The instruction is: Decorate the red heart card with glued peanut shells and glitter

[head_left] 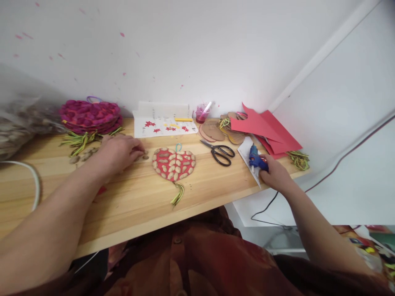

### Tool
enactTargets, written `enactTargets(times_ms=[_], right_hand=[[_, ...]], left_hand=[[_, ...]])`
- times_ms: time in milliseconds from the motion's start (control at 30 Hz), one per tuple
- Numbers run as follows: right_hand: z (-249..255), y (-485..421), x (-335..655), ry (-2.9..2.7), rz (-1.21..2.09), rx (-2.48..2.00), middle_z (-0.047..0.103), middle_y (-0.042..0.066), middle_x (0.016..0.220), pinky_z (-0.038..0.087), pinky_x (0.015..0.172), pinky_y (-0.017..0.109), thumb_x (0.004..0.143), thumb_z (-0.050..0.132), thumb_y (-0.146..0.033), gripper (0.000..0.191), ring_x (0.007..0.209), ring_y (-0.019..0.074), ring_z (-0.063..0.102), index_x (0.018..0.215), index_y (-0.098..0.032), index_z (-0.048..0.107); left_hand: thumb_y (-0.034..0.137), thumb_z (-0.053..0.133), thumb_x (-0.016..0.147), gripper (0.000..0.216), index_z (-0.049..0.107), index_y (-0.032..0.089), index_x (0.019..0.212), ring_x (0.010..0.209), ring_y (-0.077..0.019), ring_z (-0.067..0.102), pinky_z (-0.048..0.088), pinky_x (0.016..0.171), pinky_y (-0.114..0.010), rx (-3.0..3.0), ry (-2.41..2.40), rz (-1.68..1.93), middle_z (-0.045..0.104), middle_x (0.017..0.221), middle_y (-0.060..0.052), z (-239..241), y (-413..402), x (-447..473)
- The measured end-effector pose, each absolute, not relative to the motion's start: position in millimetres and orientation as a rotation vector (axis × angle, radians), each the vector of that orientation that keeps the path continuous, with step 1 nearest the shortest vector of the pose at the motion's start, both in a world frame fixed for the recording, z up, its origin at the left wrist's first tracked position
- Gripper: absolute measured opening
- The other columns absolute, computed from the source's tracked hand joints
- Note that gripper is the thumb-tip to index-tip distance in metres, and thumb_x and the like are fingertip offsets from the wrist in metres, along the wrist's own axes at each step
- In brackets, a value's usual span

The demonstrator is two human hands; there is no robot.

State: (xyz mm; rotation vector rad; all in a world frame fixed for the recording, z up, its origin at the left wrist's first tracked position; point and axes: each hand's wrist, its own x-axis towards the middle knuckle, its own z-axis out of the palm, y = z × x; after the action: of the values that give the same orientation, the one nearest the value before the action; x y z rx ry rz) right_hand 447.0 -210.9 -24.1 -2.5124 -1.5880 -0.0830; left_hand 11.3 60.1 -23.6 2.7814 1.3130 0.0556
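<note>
My left hand (pixel 121 153) is low over the table, fingers curled together, with a peanut (pixel 146 156) at its fingertips. To the right of it lies a red heart (pixel 164 166) covered with peanuts in rows, with a blue loop on top and a yellow-green tassel (pixel 177 195) below. My right hand (pixel 274 174) is closed around a blue glue gun (pixel 258 162), which rests over a white sheet of paper (pixel 246 149). Black-handled scissors (pixel 220 153) lie open between the heart and the glue gun. Loose peanuts (pixel 88 154) are partly hidden behind my left wrist.
Pink-purple decorated pieces (pixel 89 114) are stacked at the back left, near a plastic bag (pixel 18 127). Behind the heart are a paper with red stars (pixel 145 129) and a cup of pink paint (pixel 201 114). Red card sheets (pixel 274 129) lie back right. A dark cord (pixel 268 207) hangs over the front edge.
</note>
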Motion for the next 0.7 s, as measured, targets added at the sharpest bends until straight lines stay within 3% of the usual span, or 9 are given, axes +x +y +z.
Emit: enactTargets(times_ms=[300,400,500,700], right_hand=[[-16,-215,445,-1.570,-0.086,-2.605,0.078,0.017,0.099,0.050,0.067,0.040,0.071,0.058,-0.024,0.065,0.077,0.0311,0.070,0.135,-0.013,0.057],[-7,-209,426,-1.498,-0.347,-2.606,0.077,0.020,0.101,0.048,0.070,0.050,0.077,0.058,-0.033,0.049,0.086,0.0421,0.070,0.123,-0.019,0.065],[-4,-194,395,-1.613,-0.374,-2.370,0.076,0.018,0.100,0.050,0.071,0.050,0.084,0.055,-0.039,0.034,0.084,0.0396,0.070,0.111,-0.024,0.068],[-25,-139,350,-1.929,-0.285,-2.141,0.075,0.021,0.109,0.052,0.091,0.052,0.086,0.051,-0.032,0.041,0.103,0.0396,0.068,0.117,-0.012,0.067]], left_hand=[[0.035,0.055,0.085,0.028,0.078,0.023,0.094,0.092,-0.0295,0.070,0.046,0.079,-0.035,2.753,1.277,0.127,0.079,0.098,-0.008,-26,65,4],[0.033,0.056,0.085,0.027,0.079,0.022,0.096,0.088,-0.0247,0.071,0.048,0.080,-0.030,2.636,1.321,0.163,0.079,0.098,-0.007,-20,61,4],[0.026,0.053,0.089,0.029,0.079,0.023,0.101,0.096,-0.0216,0.072,0.049,0.086,-0.027,2.551,1.375,0.262,0.079,0.104,-0.005,-18,60,4],[0.020,0.052,0.088,0.030,0.080,0.022,0.100,0.094,-0.0206,0.072,0.050,0.086,-0.026,2.515,1.374,0.337,0.079,0.102,-0.005,-26,67,2]])
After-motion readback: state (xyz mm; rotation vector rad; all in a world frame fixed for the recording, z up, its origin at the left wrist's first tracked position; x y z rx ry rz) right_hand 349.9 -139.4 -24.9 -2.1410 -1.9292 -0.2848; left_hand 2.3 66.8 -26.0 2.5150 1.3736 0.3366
